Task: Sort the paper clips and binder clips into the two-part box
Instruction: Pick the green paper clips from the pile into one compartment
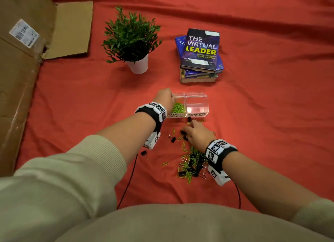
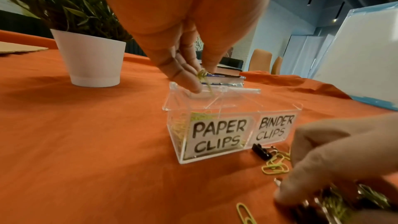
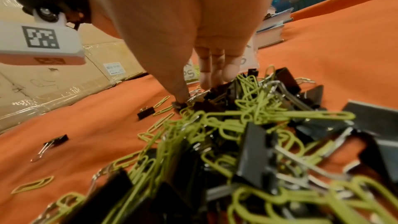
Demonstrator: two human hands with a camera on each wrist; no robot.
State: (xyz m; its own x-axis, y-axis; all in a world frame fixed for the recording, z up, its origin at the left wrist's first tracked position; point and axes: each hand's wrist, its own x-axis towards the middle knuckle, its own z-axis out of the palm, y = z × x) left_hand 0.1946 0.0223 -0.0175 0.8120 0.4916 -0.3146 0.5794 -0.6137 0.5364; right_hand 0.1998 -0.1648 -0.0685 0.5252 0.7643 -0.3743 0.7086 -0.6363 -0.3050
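A clear two-part box (image 1: 197,97) stands on the red cloth, labelled PAPER CLIPS on its left part (image 2: 217,134) and BINDER CLIPS on its right part (image 2: 273,129). Green paper clips (image 1: 178,107) lie in the left part; the right part looks empty. My left hand (image 2: 203,77) pinches a few green paper clips just above the left part. My right hand (image 1: 188,131) reaches down at the far end of a mixed pile (image 1: 191,162) of green paper clips and black binder clips, thumb and fingers curled round black binder clips (image 3: 206,96).
A potted plant (image 1: 132,43) stands behind the box to the left, and a stack of books (image 1: 199,55) behind it to the right. Flattened cardboard (image 1: 23,61) covers the left side. Stray binder clips (image 1: 144,153) and paper clips (image 1: 164,163) lie left of the pile.
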